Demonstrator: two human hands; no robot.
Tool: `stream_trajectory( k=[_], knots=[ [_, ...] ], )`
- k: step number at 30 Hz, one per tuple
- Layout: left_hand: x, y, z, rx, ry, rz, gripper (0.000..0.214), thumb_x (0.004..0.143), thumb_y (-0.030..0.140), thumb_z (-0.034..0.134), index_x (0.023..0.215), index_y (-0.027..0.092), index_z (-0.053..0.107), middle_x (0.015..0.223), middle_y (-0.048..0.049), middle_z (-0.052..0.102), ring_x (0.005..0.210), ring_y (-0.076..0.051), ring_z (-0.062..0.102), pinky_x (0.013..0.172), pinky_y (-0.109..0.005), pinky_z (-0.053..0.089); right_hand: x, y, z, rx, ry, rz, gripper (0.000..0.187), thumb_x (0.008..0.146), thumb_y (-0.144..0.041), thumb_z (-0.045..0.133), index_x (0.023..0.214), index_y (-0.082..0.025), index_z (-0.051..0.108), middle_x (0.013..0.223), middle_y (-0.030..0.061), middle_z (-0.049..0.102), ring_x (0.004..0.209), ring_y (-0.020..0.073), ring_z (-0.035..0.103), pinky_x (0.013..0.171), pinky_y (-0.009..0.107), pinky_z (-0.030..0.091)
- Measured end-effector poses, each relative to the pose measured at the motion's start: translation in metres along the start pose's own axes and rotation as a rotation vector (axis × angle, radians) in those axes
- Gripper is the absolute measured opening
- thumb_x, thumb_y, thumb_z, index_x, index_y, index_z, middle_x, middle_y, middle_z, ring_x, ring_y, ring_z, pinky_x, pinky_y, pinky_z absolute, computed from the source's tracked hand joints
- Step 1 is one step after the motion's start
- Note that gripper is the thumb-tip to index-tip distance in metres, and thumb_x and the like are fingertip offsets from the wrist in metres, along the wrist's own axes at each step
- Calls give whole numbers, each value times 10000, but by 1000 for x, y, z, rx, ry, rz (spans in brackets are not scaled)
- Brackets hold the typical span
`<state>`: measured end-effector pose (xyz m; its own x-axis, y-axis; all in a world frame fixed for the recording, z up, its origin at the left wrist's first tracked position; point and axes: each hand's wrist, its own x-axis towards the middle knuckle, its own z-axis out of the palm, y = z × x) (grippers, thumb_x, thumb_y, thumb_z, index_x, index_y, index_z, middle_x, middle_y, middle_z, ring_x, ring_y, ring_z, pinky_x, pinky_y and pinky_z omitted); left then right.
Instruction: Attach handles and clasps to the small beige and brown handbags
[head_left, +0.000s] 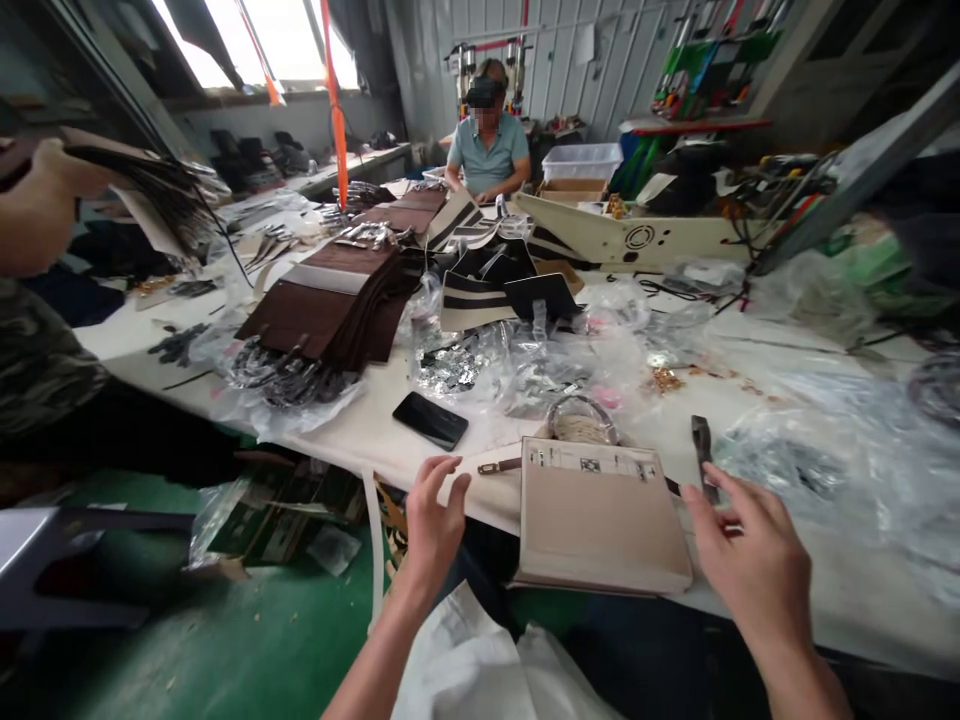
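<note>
A beige, flat, bag-like piece (604, 530) lies at the table's front edge, its near side jutting over the edge. Small metal fittings show along its far edge. A short brown strap (501, 466) sticks out on its left; a dark strap end shows on its right. My left hand (435, 515) hovers left of the piece, fingers apart and holding nothing. On the right, my right hand (761, 555) has thumb and forefinger apart beside the strap end. A dark metal tool (701, 445) lies behind its forefinger; whether they touch I cannot tell.
A black phone (430, 420) lies left of a rope coil (583, 420). Stacked brown panels (322, 300), black-and-cream pieces (480, 300) and plastic bags of metal parts (457, 365) cover the table (360, 405). One person (489, 150) sits opposite; another's hand (60, 175) holds panels at left.
</note>
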<state>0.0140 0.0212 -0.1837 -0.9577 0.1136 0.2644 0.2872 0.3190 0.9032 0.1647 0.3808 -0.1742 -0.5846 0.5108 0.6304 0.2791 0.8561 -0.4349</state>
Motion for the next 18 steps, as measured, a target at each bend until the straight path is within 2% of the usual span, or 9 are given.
stream_trajectory(
  k=[4, 7, 11, 15, 18],
  knots=[
    [-21, -38, -53, 53, 68, -200, 267, 1040, 499, 714, 1083, 261, 829, 1122, -92, 788, 972, -300, 748, 903, -426, 610, -3, -28, -17, 54, 18, -25, 429, 1081, -535, 704, 1366, -231, 806, 1202, 152, 811, 694, 233, 681, 730, 417, 579],
    [-37, -66, -72, 60, 104, -350, 340, 971, 563, 759, 1081, 251, 837, 1059, -94, 816, 954, -321, 760, 901, -445, 612, -8, -46, -15, 102, -5, -47, 386, 1073, -498, 733, 1359, -250, 806, 1215, 137, 809, 721, 235, 702, 737, 415, 589],
    [-51, -87, -71, -64, 86, -508, 501, 905, 652, 804, 1147, 214, 835, 1098, -119, 843, 1053, -352, 790, 941, -446, 629, -13, -66, -4, 150, -65, -78, 341, 1084, -455, 726, 1346, -251, 805, 1198, 128, 801, 692, 212, 681, 735, 404, 591],
    [-55, -88, -55, -141, 31, -550, 661, 864, 745, 827, 1214, 184, 832, 1112, -138, 848, 1057, -366, 797, 898, -428, 647, -12, -80, 3, 165, -104, -73, 334, 1106, -435, 684, 1336, -222, 797, 1224, 156, 787, 735, 220, 703, 737, 388, 624],
    [-56, -88, -43, -147, -27, -575, 782, 808, 813, 847, 1250, 168, 831, 1081, -138, 853, 1038, -388, 800, 862, -432, 660, -10, -82, 3, 190, -125, -20, 338, 1128, -413, 647, 1367, -212, 776, 1282, 170, 763, 782, 219, 721, 732, 375, 641]
  ],
)
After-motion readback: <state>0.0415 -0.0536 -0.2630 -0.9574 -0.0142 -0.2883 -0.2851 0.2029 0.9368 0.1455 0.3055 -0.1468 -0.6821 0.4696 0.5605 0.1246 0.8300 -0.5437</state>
